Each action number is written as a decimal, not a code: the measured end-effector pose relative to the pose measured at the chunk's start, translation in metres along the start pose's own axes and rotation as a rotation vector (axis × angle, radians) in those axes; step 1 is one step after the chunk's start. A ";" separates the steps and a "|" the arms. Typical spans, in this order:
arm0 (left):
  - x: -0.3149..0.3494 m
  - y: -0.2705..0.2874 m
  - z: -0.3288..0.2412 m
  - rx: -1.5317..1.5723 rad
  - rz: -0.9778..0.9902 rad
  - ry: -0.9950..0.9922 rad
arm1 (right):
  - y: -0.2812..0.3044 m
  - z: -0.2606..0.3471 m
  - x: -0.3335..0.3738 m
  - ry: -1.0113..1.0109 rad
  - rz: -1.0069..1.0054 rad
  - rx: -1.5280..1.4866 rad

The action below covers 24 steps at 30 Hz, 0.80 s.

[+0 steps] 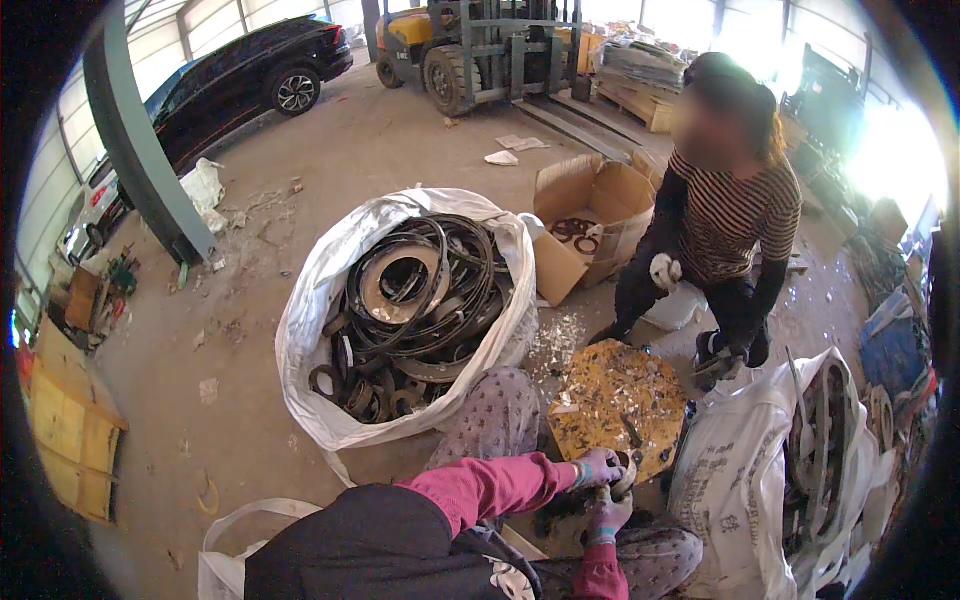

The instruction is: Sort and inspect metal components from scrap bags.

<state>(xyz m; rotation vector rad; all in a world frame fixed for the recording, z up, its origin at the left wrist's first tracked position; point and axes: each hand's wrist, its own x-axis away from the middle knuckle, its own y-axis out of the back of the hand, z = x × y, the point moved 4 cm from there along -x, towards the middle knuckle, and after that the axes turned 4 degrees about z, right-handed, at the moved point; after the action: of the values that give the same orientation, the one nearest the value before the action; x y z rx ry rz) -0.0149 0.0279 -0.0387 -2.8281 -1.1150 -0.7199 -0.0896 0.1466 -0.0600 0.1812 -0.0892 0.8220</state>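
Observation:
My left hand (597,468), gloved and in a pink sleeve, is closed on the upper side of a small pale ring-like piece (625,477). From below, my right hand (608,514), also gloved, has its fingers closed on the same piece. Both hands meet just in front of a low yellow board (615,405), worn and strewn with white and dark scraps. The exact kind of the held piece is partly hidden by my fingers.
A white bulk bag (300,345) full of black rings stands to the left. Another white sack (735,480) holds dark strips at right. A co-worker (735,215) sits opposite, beside an open cardboard box (615,195). A forklift (470,55) and a black car (250,85) stand behind.

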 end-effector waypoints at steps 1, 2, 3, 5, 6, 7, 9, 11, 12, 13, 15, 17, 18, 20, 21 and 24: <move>0.000 0.000 0.000 -0.001 0.001 0.000 | 0.001 -0.004 -0.002 0.000 -0.001 -0.001; -0.001 -0.001 0.001 0.001 -0.009 -0.010 | 0.003 -0.014 -0.005 -0.022 0.007 -0.005; -0.001 0.000 0.002 0.003 -0.021 -0.019 | 0.001 -0.012 -0.006 -0.044 0.019 -0.009; -0.002 -0.004 0.005 0.019 -0.014 -0.002 | -0.001 -0.005 -0.001 -0.005 0.016 -0.048; -0.002 -0.005 0.007 0.036 -0.007 0.013 | -0.003 0.001 0.001 0.035 0.012 -0.085; -0.005 -0.006 0.010 0.035 -0.014 0.012 | -0.004 0.000 0.000 0.037 0.018 -0.088; -0.010 -0.004 0.016 -0.003 -0.019 -0.030 | -0.001 -0.010 -0.004 0.040 -0.012 0.072; 0.000 -0.007 -0.002 -0.021 0.020 0.007 | 0.012 -0.033 -0.009 0.033 -0.062 0.101; 0.005 -0.004 -0.008 -0.032 0.032 0.047 | 0.011 -0.034 -0.010 0.031 -0.084 0.129; 0.004 -0.004 -0.005 -0.031 0.029 0.048 | 0.011 -0.035 -0.011 0.032 -0.082 0.128; 0.001 -0.006 0.001 0.007 0.011 0.044 | 0.008 -0.033 -0.011 0.055 -0.029 0.088; -0.001 -0.006 0.004 -0.002 -0.003 0.051 | 0.003 -0.012 -0.004 0.043 -0.020 0.033; -0.002 -0.009 0.003 -0.012 -0.011 0.053 | 0.004 -0.006 -0.001 0.034 -0.019 -0.021; -0.015 -0.007 0.022 -0.006 -0.049 -0.012 | 0.001 -0.010 -0.004 0.032 0.013 0.001; -0.015 -0.006 0.019 -0.010 -0.072 -0.080 | 0.002 -0.014 -0.006 0.029 0.028 0.018; -0.009 -0.009 0.014 -0.044 -0.050 0.049 | 0.006 -0.025 -0.008 0.042 0.013 0.047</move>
<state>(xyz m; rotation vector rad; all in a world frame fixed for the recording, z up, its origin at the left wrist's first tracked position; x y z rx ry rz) -0.0213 0.0312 -0.0564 -2.8111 -1.1807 -0.8222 -0.0990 0.1494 -0.0852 0.2073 -0.0317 0.8405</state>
